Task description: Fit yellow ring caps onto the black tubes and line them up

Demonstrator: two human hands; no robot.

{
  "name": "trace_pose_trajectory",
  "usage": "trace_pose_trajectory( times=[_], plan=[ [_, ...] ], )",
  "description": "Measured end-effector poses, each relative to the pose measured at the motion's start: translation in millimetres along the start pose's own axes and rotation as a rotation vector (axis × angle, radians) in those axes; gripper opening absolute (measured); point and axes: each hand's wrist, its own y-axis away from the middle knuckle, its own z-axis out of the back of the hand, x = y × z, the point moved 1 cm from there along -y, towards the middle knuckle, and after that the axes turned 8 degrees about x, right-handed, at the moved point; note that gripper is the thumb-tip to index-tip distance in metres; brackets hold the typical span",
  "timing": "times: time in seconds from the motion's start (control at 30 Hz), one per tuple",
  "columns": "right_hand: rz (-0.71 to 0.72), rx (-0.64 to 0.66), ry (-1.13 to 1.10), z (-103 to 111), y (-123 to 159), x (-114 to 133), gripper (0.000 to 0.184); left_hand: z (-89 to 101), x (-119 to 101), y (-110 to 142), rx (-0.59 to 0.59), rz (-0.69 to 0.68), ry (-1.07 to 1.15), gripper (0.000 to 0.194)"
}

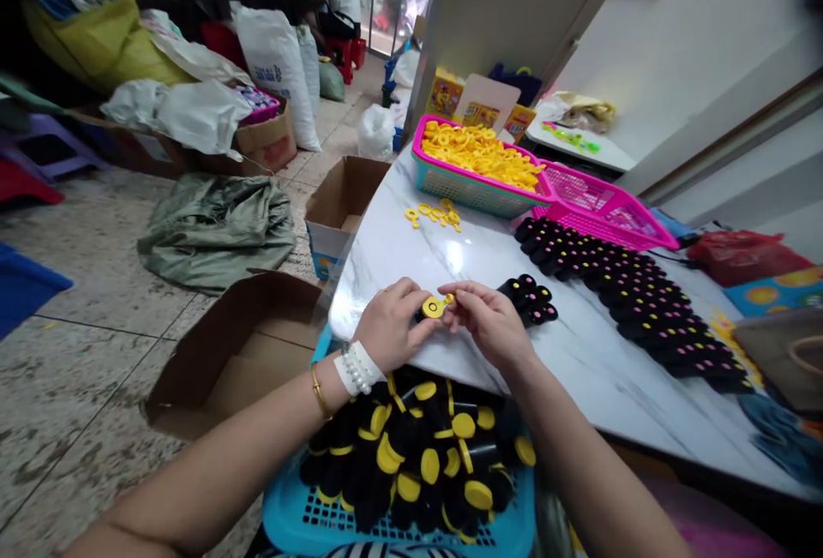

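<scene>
My left hand (390,324) is closed round a small black piece with a yellow cap (433,308) on its end. My right hand (487,315) pinches the same yellow cap from the right side. Both hands rest at the near edge of a white marble table (450,254). Just right of my hands lies a small cluster of black pieces with pink dots (531,297). Below my wrists a blue basket (302,519) holds many black pieces with yellow caps (424,455). A few loose yellow rings (435,215) lie further up the table.
A long row of black pieces (630,292) runs along the table's right. A pink basket of yellow rings (479,155) and an empty pink basket (595,202) stand at the back. Open cardboard boxes (244,352) sit on the floor at left. A person sits far behind.
</scene>
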Motion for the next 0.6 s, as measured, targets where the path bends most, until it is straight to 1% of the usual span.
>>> trace_pose_trajectory(
  times=[0.07,0.1,0.2,0.27,0.3,0.37,0.43,0.53,0.6],
  plan=[
    [-0.049,0.086,-0.064,5,-5,3,0.031,2.1,-1,-1,0.002,0.001,0.031,0.021],
    [-0.101,0.144,-0.056,7,-9,5,0.033,3.1,-1,-1,0.005,0.005,0.042,0.019],
    [-0.248,0.358,0.073,10,-21,12,0.034,2.9,-4,-2,0.019,0.025,0.05,0.016],
    [-0.264,0.454,0.185,9,-26,16,0.031,-0.4,-5,-3,0.012,0.042,0.031,0.015],
    [-0.25,0.465,0.233,8,-27,18,0.029,-2.7,-6,-3,-0.001,0.05,0.014,0.015],
    [-0.209,0.42,0.31,5,-27,18,0.027,-7.5,-6,-3,-0.031,0.056,-0.044,0.015],
    [-0.173,0.336,0.365,3,-24,14,0.026,-11.3,-4,-4,-0.039,0.062,-0.128,0.016],
    [-0.104,0.218,0.429,0,-12,6,0.027,-12.7,-1,-5,-0.006,0.073,-0.224,0.017],
    [-0.028,0.165,0.506,-5,1,4,0.031,-10.7,-3,0,0.024,0.058,-0.22,0.02]
  ],
)
